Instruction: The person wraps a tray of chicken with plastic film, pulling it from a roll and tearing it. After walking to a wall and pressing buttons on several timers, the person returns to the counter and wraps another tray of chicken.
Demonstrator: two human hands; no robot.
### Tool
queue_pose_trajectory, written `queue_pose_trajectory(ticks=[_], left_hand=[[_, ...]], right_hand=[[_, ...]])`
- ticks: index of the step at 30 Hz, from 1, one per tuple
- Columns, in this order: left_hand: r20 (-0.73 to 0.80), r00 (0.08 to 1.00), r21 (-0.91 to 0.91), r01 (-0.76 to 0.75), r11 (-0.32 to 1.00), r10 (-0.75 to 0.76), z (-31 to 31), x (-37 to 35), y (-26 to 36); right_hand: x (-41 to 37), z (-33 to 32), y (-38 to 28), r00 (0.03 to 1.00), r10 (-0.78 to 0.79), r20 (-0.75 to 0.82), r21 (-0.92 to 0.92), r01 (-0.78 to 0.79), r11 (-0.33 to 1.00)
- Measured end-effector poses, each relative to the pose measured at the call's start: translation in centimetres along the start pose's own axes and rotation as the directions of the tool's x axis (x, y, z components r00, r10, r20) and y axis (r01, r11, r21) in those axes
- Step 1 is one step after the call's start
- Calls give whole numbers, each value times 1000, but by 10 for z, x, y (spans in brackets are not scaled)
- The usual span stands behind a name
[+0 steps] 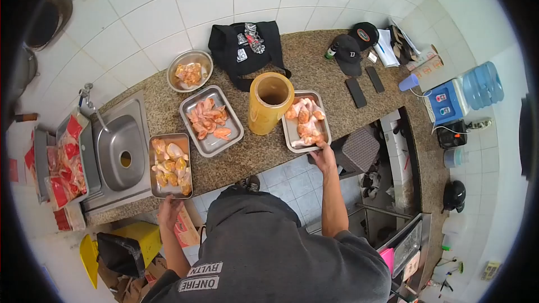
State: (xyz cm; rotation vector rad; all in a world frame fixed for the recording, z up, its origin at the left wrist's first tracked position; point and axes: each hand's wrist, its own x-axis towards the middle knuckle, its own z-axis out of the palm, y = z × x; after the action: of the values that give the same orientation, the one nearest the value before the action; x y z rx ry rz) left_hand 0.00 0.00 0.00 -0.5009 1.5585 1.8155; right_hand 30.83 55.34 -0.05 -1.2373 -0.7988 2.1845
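Note:
My left hand [169,211] holds the near edge of a metal tray [159,193] of yellow-seasoned chicken pieces [170,166], beside the sink. My right hand [324,158] grips the near edge of another metal tray [290,143] with pale, lightly seasoned chicken pieces [307,120]. Fingers of both hands are partly hidden at the tray edges. Between these trays lies a third tray [209,150] with reddish chicken wings [208,118]. A tall yellow-brown cylinder [264,113], hollow at the top, stands against the right tray.
A metal bowl [175,82] with meat and a black bag [226,50] are at the wall. Left is the sink [115,160], with a grey crate [84,129] of red packages. Caps [349,59], phones [355,92] and a water dispenser [446,104] sit right. A yellow bin [149,238] stands below.

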Motion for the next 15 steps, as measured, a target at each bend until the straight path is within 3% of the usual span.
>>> queue_pose_trajectory(ticks=[2,3,5,7,8,9,10,11,12,14,15], left_hand=[[-52,987,293,163,942,-155,0,-22,26],[3,982,252,182,950,-189,39,-20,14],[-135,953,664,290,689,-270,64,-49,62],[-108,964,712,246,658,-244,62,-48,78],[-74,970,753,206,625,-231,62,-49,81],[-72,970,753,206,625,-234,66,-52,85],[55,992,837,18,548,-117,73,-55,90],[197,980,881,-170,441,-15,81,-56,92],[201,979,882,-171,440,-24,89,-53,91],[399,906,877,-422,232,141,109,-42,87],[458,880,839,-475,266,127,117,-32,83]], right_hand=[[-1,11,2,994,13,-109,101,-2,995],[3,-1,-39,990,-41,-133,45,47,998],[3,10,-33,997,36,-72,-58,-41,997],[1,29,-35,994,77,-81,-70,-83,994],[-6,38,-44,977,-116,-180,-542,0,840],[-20,54,-56,929,-329,-170,-882,5,471],[-43,88,-59,638,-769,42,-983,165,84],[-61,125,-69,467,-863,193,-946,322,-37],[-77,164,-82,264,-910,319,-878,444,-179],[-112,237,-94,203,-841,502,-683,690,-241],[-128,266,-99,158,-742,652,-651,618,-440]])
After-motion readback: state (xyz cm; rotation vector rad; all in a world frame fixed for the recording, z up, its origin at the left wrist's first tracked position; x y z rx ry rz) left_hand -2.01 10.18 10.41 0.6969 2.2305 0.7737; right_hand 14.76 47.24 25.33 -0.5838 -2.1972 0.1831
